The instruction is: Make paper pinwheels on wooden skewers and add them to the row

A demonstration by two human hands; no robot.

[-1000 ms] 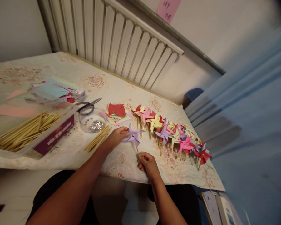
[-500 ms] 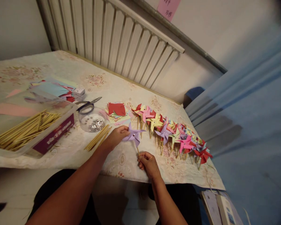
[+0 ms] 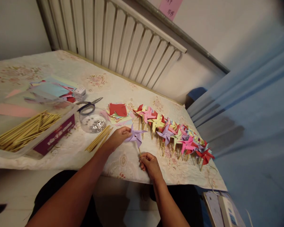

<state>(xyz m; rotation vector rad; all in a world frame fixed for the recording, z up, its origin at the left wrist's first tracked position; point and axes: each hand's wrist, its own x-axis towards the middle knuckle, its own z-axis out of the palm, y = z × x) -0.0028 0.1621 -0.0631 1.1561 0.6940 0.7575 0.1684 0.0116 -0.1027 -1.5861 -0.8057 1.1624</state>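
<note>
A lilac paper pinwheel (image 3: 135, 136) with a silver pin at its centre is held up in front of me on a thin wooden stick. My left hand (image 3: 119, 137) is closed at the pinwheel's left blade, thumb and fingers pinched on the paper. Lower down, my right hand (image 3: 149, 164) is closed round the bottom part of the stick. Several loose wooden sticks (image 3: 98, 138) lie just left of my left hand. Beyond it is a pile of coloured paper squares (image 3: 118, 110), red on top. To the right stand rows of finished-looking pinwheels (image 3: 165, 135) in many colours.
A clear plastic box (image 3: 66, 121) full of sticks is at the left. Beside it are a round dish (image 3: 94, 123) of metal pins, scissors (image 3: 91, 104), a small white box (image 3: 79, 92) and paper sheets (image 3: 54, 88). A radiator (image 3: 123, 41) backs the table; a blue curtain (image 3: 257, 110) hangs right.
Almost nothing differs. The lilac pinwheel and my left hand have shifted very slightly to the right; my right hand stays on the stick.
</note>
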